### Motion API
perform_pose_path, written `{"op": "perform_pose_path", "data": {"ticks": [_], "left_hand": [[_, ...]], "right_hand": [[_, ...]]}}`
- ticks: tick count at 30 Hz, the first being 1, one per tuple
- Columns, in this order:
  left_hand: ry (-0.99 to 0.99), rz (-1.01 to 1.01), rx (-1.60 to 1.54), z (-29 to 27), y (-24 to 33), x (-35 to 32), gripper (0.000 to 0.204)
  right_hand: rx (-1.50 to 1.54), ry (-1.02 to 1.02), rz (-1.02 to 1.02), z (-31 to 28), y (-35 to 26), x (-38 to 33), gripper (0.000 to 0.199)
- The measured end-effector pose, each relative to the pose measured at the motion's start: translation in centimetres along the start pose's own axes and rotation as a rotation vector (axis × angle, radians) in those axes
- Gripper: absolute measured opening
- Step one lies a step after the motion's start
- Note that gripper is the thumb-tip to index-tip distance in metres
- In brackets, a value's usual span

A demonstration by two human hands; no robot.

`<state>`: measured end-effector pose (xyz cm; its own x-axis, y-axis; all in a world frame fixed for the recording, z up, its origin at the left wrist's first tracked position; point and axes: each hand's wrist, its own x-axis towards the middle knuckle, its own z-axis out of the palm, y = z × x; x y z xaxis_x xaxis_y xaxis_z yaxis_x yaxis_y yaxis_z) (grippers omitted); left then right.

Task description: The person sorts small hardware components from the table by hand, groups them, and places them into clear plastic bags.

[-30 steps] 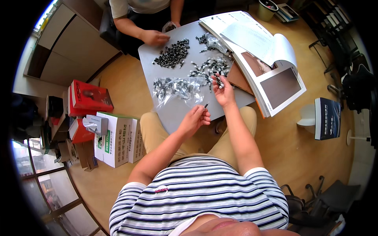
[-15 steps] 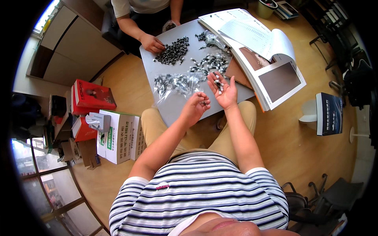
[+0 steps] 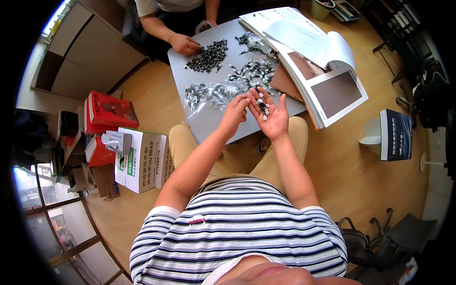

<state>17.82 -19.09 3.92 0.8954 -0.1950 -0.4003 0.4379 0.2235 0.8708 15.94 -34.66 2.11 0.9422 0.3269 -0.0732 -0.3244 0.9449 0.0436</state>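
My right hand (image 3: 273, 119) is palm up with its fingers spread, and several small black-and-white parts (image 3: 262, 107) rest across the fingers and upper palm. Close beside those fingers is my left hand (image 3: 234, 114), its thumb and fingertips pinched together. What the pinch holds, if anything, is too small to make out. Both hands are over the near edge of the grey table (image 3: 209, 130). Beyond them lie a clear plastic bag (image 3: 216, 95) of similar parts and a loose pile of black-and-white parts (image 3: 254, 71).
Across the table, another person's hand (image 3: 185, 44) touches a heap of small black parts (image 3: 209, 56). Large open sample books (image 3: 327, 88) cover the table's right side. White cartons (image 3: 140, 161) and red boxes (image 3: 111, 111) stand on the floor at left; a dark book (image 3: 395, 135) stands at right.
My left hand has moved up and right, to the fingers of my right hand. The right hand stays palm up with the parts. The other person's hand has barely shifted.
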Motion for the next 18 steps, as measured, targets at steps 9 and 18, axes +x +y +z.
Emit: {"op": "perform_pose_path", "data": {"ticks": [9, 18], "left_hand": [[-0.217, -0.203, -0.347, -2.4, 0.0, 0.4, 0.015], [-0.240, -0.294, -0.388, -2.6, 1.1, 0.5, 0.018]], "right_hand": [[-0.008, -0.054, 0.068, 0.7, 0.5, -0.1, 0.076], [-0.059, -0.030, 0.095, 0.7, 0.5, -0.1, 0.076]]}}
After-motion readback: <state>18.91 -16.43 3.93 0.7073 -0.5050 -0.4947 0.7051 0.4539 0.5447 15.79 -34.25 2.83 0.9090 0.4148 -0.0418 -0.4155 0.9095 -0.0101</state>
